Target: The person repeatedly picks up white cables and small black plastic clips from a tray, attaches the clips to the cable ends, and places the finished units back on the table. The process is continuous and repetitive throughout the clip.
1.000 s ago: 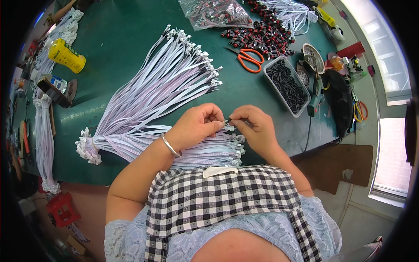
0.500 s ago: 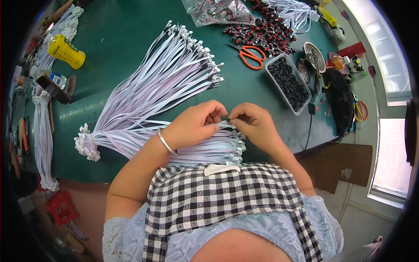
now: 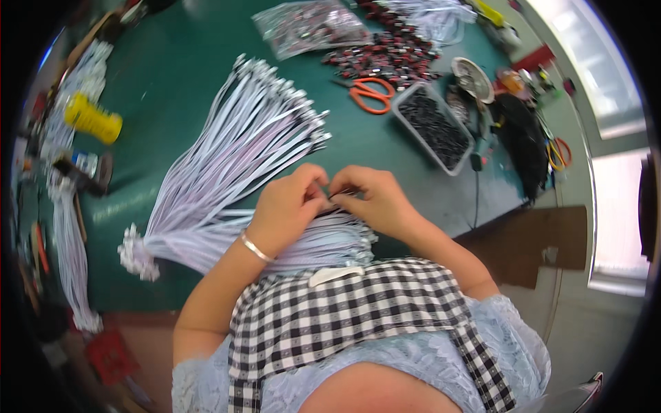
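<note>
A bundle of white flat cables (image 3: 206, 172), tied at its left end, fans out over the green table in two parts. My left hand (image 3: 290, 205) is closed over the nearer part, pinching a white cable near its end. Facing it, my right hand (image 3: 375, 201) is closed too, thumb and forefinger meeting the left fingertips. Something small and dark shows between the fingertips; blur and the fingers hide what my right hand pinches. Under both hands, the nearer cables (image 3: 323, 244) run to the right, their pale connector ends close to my checked apron (image 3: 344, 310).
Beyond my hands lie orange-handled scissors (image 3: 372, 95), a clear tub (image 3: 451, 168) of small black pieces, a heap of red-and-black parts (image 3: 385, 58) and a plastic bag (image 3: 310, 27). A yellow bottle (image 3: 93, 118) and another cable bundle (image 3: 70, 248) are at the left.
The whole view has shifted, with the table's things now further left. My hands stay over the near cables; their fingertips look closer together, and the dark piece between them is less visible.
</note>
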Demonstrator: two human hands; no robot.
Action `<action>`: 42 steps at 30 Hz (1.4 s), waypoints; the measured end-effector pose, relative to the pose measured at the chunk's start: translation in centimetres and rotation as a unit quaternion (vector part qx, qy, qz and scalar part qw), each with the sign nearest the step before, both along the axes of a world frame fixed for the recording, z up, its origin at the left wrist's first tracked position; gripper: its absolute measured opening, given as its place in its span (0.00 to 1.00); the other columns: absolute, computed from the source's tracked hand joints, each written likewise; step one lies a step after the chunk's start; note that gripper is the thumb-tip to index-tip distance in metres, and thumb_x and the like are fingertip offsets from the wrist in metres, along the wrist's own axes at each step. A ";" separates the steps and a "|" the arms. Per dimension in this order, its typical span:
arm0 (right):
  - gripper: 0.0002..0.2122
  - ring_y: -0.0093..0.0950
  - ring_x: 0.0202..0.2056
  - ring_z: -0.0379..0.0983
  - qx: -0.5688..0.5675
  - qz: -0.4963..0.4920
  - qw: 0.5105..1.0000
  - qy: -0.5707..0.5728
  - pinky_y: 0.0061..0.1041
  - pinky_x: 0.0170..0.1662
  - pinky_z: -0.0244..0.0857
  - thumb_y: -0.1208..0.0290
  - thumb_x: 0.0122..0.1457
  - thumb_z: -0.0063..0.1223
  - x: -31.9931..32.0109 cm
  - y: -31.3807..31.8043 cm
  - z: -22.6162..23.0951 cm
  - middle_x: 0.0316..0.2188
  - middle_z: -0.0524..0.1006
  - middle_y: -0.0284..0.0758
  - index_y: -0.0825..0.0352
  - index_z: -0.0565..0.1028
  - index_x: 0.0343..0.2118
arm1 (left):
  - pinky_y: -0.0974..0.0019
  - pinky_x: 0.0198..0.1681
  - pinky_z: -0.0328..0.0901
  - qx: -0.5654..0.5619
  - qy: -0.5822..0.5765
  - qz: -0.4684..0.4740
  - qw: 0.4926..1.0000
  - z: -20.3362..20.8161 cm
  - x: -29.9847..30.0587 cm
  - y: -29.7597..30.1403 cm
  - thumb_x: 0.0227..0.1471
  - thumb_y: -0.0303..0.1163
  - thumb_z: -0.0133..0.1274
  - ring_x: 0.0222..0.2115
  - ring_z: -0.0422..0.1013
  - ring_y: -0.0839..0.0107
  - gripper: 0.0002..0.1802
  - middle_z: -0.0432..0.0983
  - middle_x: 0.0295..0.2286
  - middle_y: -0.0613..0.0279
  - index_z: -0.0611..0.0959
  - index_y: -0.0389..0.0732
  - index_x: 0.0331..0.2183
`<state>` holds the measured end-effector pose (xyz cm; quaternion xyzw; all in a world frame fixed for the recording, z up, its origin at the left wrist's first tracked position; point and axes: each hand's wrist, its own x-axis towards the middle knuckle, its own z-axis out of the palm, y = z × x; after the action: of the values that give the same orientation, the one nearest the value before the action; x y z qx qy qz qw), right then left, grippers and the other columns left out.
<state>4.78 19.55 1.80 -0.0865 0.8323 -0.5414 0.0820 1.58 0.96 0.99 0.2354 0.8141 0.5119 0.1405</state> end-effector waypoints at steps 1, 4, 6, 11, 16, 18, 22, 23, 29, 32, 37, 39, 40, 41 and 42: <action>0.08 0.31 0.33 0.76 -0.005 0.003 1.000 -0.009 0.25 0.37 0.68 0.79 0.48 0.55 -0.2 -0.2 0.1 0.30 0.77 0.38 0.68 0.74 0.33 | 0.72 0.27 0.66 -0.004 0.011 0.007 1.000 -0.2 0.1 -0.1 0.41 0.21 0.57 0.22 0.72 0.73 0.15 0.74 0.21 0.62 0.74 0.39 0.34; 0.08 0.33 0.35 0.74 0.038 0.009 0.998 0.046 0.27 0.39 0.68 0.77 0.48 0.56 -0.6 0.7 0.6 0.32 0.76 0.38 0.67 0.74 0.33 | 0.70 0.25 0.65 -0.015 0.163 0.015 0.986 -0.4 -0.3 0.7 0.41 0.21 0.58 0.22 0.71 0.70 0.13 0.73 0.22 0.62 0.74 0.39 0.32; 0.09 0.35 0.36 0.73 0.119 -0.022 0.972 0.200 0.30 0.41 0.66 0.76 0.48 0.56 -1.5 2.2 0.3 0.33 0.75 0.38 0.66 0.75 0.33 | 0.66 0.22 0.62 -0.058 0.294 0.026 0.954 0.0 -1.3 1.1 0.41 0.21 0.57 0.19 0.68 0.66 0.09 0.72 0.23 0.61 0.75 0.38 0.27; 0.06 0.35 0.35 0.71 0.429 -0.137 0.841 0.301 0.34 0.39 0.65 0.72 0.49 0.55 -3.8 11.8 2.4 0.31 0.77 0.34 0.61 0.77 0.31 | 0.62 0.25 0.63 -0.056 0.231 0.094 0.967 -0.8 -2.9 1.2 0.41 0.21 0.56 0.22 0.69 0.61 0.06 0.72 0.23 0.58 0.75 0.38 0.25; 0.08 0.33 0.41 0.70 0.545 -0.114 0.815 0.160 0.35 0.44 0.61 0.70 0.50 0.55 -4.3 14.4 0.8 0.33 0.75 0.32 0.59 0.77 0.34 | 0.69 0.25 0.64 -0.056 0.166 0.076 0.982 -3.1 -3.0 0.4 0.41 0.21 0.57 0.22 0.69 0.69 0.10 0.71 0.30 0.59 0.74 0.37 0.29; 0.08 0.33 0.42 0.70 0.550 -0.106 0.815 0.149 0.34 0.45 0.61 0.70 0.49 0.55 -4.7 14.3 -0.1 0.34 0.75 0.33 0.60 0.77 0.34 | 0.67 0.30 0.65 -0.074 0.199 0.053 0.976 -3.1 -3.0 0.1 0.41 0.22 0.58 0.28 0.69 0.66 0.10 0.71 0.32 0.59 0.75 0.37 0.30; 0.07 0.36 0.41 0.70 0.526 -0.097 0.833 0.141 0.35 0.45 0.62 0.72 0.49 0.53 -5.7 14.7 -1.1 0.32 0.75 0.37 0.63 0.77 0.32 | 0.63 0.39 0.64 -0.092 0.226 0.025 0.970 -3.1 -3.4 -0.6 0.41 0.25 0.58 0.38 0.68 0.59 0.12 0.70 0.35 0.58 0.76 0.38 0.31; 0.07 0.37 0.40 0.70 0.515 -0.100 0.839 0.143 0.35 0.44 0.63 0.72 0.49 0.53 -6.0 14.9 -1.5 0.31 0.75 0.38 0.64 0.77 0.31 | 0.63 0.39 0.64 -0.090 0.225 0.030 0.970 -3.1 -3.5 -0.7 0.41 0.26 0.58 0.38 0.68 0.59 0.12 0.70 0.36 0.58 0.76 0.38 0.31; 0.07 0.40 0.38 0.70 0.478 -0.106 0.854 0.177 0.36 0.44 0.64 0.78 0.49 0.52 -5.6 15.5 0.0 0.30 0.74 0.40 0.65 0.77 0.32 | 0.62 0.32 0.64 -0.048 0.203 -0.020 0.978 -2.3 -2.5 -0.4 0.44 0.31 0.57 0.27 0.69 0.61 0.08 0.73 0.23 0.58 0.79 0.38 0.27; 0.07 0.40 0.39 0.70 0.490 -0.079 0.849 0.181 0.35 0.44 0.63 0.78 0.49 0.52 -5.0 14.9 1.0 0.30 0.74 0.40 0.66 0.77 0.31 | 0.62 0.31 0.63 -0.068 0.179 -0.073 0.979 -1.8 -1.6 -0.3 0.43 0.32 0.58 0.27 0.69 0.62 0.09 0.73 0.23 0.59 0.79 0.39 0.28; 0.07 0.39 0.38 0.69 0.530 0.005 0.825 0.198 0.34 0.44 0.63 0.77 0.48 0.51 -4.8 15.3 2.0 0.31 0.74 0.38 0.65 0.78 0.31 | 0.62 0.30 0.63 -0.102 0.199 -0.106 0.969 -2.2 -1.1 -0.1 0.44 0.32 0.57 0.27 0.69 0.63 0.07 0.72 0.23 0.62 0.79 0.40 0.28; 0.07 0.38 0.37 0.69 0.558 0.058 0.807 0.187 0.33 0.43 0.63 0.76 0.48 0.51 -4.9 15.9 1.4 0.31 0.74 0.38 0.65 0.78 0.30 | 0.63 0.31 0.63 -0.100 0.188 -0.095 0.972 -1.8 -0.7 0.2 0.44 0.30 0.56 0.27 0.68 0.63 0.06 0.72 0.24 0.62 0.79 0.40 0.28; 0.07 0.38 0.37 0.69 0.526 0.045 0.823 0.211 0.34 0.43 0.63 0.76 0.47 0.51 -4.8 15.1 2.3 0.30 0.74 0.38 0.65 0.77 0.30 | 0.63 0.30 0.63 -0.070 0.186 -0.079 0.977 -1.8 -0.7 0.3 0.44 0.29 0.56 0.26 0.68 0.63 0.05 0.72 0.24 0.61 0.79 0.39 0.28; 0.07 0.37 0.36 0.69 0.494 0.033 0.837 0.234 0.34 0.43 0.63 0.76 0.46 0.51 -4.1 14.0 3.4 0.30 0.73 0.38 0.65 0.77 0.30 | 0.64 0.30 0.64 -0.039 0.184 -0.063 0.980 -1.7 -0.7 0.4 0.44 0.28 0.55 0.26 0.68 0.63 0.05 0.72 0.24 0.60 0.79 0.39 0.28; 0.07 0.37 0.36 0.69 0.458 0.022 0.851 0.257 0.34 0.43 0.63 0.76 0.46 0.51 -3.4 12.6 4.2 0.29 0.73 0.37 0.65 0.77 0.30 | 0.64 0.30 0.64 -0.010 0.181 -0.046 0.982 -1.7 -0.7 0.3 0.45 0.26 0.54 0.25 0.68 0.63 0.05 0.71 0.24 0.60 0.78 0.38 0.28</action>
<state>1.38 32.15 6.01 -0.1933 0.9752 -0.0553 -0.0925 0.88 1.23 -0.72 0.3602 0.8196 0.4453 0.0168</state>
